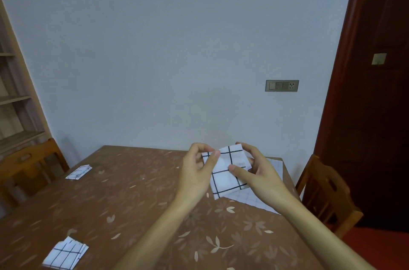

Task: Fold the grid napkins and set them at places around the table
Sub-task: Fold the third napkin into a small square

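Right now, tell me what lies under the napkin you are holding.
A finer-grid cloth lies spread flat on the table beneath the folded napkin, showing to its right and below it. Its middle is covered by the napkin and the right hand.

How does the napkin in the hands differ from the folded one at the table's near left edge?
The held napkin is pinched by the left hand and right hand above the table; the near-left napkin lies flat on it, untouched. The held napkin looks mid-fold, its upper part bent; the near-left napkin is a finished stack of layers. Both are white with dark grid lines.
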Action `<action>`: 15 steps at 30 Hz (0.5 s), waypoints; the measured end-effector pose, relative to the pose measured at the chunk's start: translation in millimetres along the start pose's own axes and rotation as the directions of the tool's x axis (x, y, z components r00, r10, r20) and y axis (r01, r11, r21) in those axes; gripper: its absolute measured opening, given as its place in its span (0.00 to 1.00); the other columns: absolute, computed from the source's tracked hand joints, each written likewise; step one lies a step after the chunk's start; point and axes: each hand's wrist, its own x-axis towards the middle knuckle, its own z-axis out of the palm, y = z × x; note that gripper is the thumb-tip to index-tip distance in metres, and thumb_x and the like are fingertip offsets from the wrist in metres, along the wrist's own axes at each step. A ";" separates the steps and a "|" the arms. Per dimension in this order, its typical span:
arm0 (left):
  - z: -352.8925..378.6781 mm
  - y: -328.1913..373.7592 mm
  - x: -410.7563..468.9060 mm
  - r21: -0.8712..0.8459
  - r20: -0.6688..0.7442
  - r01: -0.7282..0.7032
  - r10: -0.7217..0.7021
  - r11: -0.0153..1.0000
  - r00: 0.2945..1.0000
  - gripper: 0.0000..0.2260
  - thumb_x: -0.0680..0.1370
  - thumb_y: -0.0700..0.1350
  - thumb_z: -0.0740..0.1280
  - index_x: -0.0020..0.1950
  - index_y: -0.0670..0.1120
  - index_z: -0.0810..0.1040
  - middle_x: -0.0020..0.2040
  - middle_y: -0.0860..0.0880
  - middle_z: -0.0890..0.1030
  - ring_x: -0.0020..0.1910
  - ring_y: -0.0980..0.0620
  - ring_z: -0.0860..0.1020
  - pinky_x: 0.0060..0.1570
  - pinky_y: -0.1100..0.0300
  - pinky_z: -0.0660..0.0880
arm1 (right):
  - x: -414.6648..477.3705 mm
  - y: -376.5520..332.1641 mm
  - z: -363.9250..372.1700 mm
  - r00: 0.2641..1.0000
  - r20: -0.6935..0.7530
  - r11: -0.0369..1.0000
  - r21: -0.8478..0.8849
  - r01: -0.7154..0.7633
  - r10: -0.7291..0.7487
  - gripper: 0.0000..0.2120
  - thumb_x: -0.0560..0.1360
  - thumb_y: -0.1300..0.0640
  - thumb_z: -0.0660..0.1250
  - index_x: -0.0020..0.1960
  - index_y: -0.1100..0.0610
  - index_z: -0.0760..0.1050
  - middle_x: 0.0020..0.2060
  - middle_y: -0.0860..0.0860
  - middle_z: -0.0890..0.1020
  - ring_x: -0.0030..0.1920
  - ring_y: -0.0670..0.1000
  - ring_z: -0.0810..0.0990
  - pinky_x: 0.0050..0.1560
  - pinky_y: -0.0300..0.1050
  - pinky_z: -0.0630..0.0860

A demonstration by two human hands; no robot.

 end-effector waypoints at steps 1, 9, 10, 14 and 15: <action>-3.6 0.5 1.1 0.069 0.045 -0.018 0.015 0.997 0.999 0.05 0.79 0.45 0.71 0.48 0.46 0.76 0.41 0.50 0.83 0.37 0.51 0.82 0.38 0.47 0.79 | 0.3 1.1 -1.5 1.000 0.003 1.000 -0.025 0.007 -0.007 0.25 0.77 0.57 0.72 0.70 0.45 0.68 0.53 0.49 0.85 0.47 0.47 0.86 0.44 0.38 0.80; -14.2 5.6 3.4 0.216 0.325 -0.026 -0.047 0.976 0.945 0.04 0.78 0.48 0.72 0.48 0.48 0.83 0.42 0.47 0.85 0.40 0.47 0.84 0.35 0.54 0.81 | 2.1 -4.1 -10.9 0.991 0.062 0.978 -0.163 0.127 -0.118 0.24 0.78 0.52 0.69 0.70 0.37 0.66 0.47 0.46 0.85 0.48 0.47 0.84 0.49 0.40 0.80; -13.1 4.7 4.2 0.216 0.290 -0.034 -0.031 0.976 0.957 0.05 0.79 0.49 0.72 0.46 0.48 0.83 0.41 0.47 0.84 0.39 0.47 0.84 0.34 0.51 0.81 | 2.7 -4.9 -11.1 0.991 0.047 0.978 -0.163 0.132 -0.126 0.24 0.78 0.51 0.70 0.70 0.37 0.66 0.46 0.48 0.84 0.47 0.47 0.84 0.47 0.41 0.80; -6.5 3.6 9.5 0.228 0.056 -0.069 0.058 0.971 0.997 0.13 0.78 0.53 0.71 0.42 0.44 0.80 0.36 0.44 0.81 0.35 0.47 0.80 0.37 0.46 0.78 | 4.3 -13.4 -10.1 0.997 -0.057 0.998 0.002 0.056 -0.056 0.25 0.75 0.52 0.73 0.69 0.42 0.69 0.44 0.48 0.84 0.46 0.44 0.85 0.47 0.39 0.81; -3.5 5.3 10.6 0.200 0.000 -0.061 0.063 0.978 0.998 0.13 0.79 0.51 0.71 0.42 0.43 0.79 0.36 0.43 0.80 0.34 0.50 0.78 0.36 0.50 0.76 | 4.6 -14.9 -9.5 0.999 -0.052 0.998 0.060 0.008 -0.005 0.26 0.75 0.52 0.74 0.69 0.44 0.69 0.46 0.48 0.85 0.47 0.45 0.85 0.50 0.42 0.82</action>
